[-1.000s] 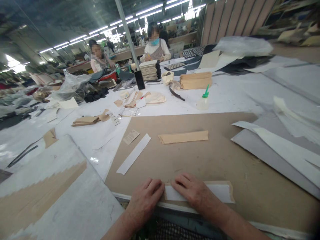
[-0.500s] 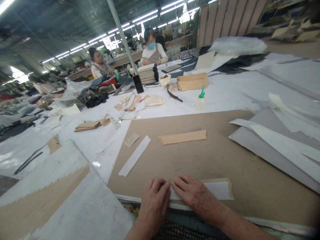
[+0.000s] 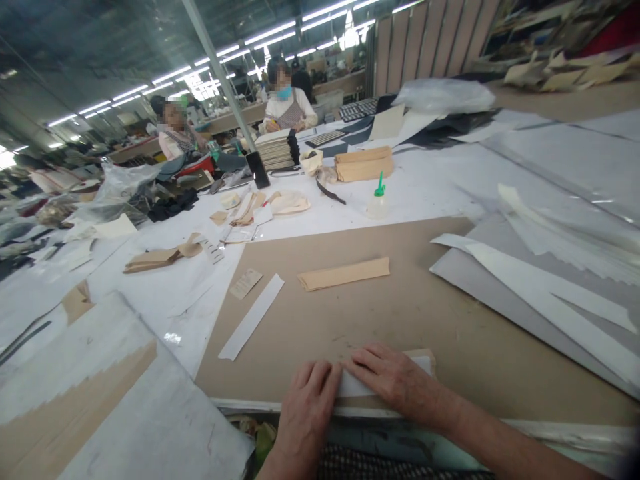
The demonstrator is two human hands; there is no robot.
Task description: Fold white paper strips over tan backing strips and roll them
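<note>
A long tan strip with a white strip on top of it (image 3: 426, 362) lies along the near edge of the brown board (image 3: 280, 387). My left hand (image 3: 311, 393) is closed on it at the left, fingers bent down and held together. My right hand (image 3: 387, 377) lies across its middle, fingers close together and pressing on it, the fingertips nearly meeting those of my left hand. Both hands cover much of the strip, and my thumbs are largely hidden. Farther up the board are a tan folded strip (image 3: 345, 274), a loose white strip (image 3: 253, 319) and a small printed card (image 3: 246, 284).
White strips (image 3: 540, 293) lie on a grey sheet at right. A bottle with a green spout (image 3: 377, 203) stands behind the board, near stacked tan pieces (image 3: 364, 164). Overlapping tan pieces (image 3: 85, 413) lie at left. Two people (image 3: 287, 107) work across the table.
The view has swung, so the scene sits farther left. My hands have moved rightward along the strip, and less of its right end shows beyond my right hand.
</note>
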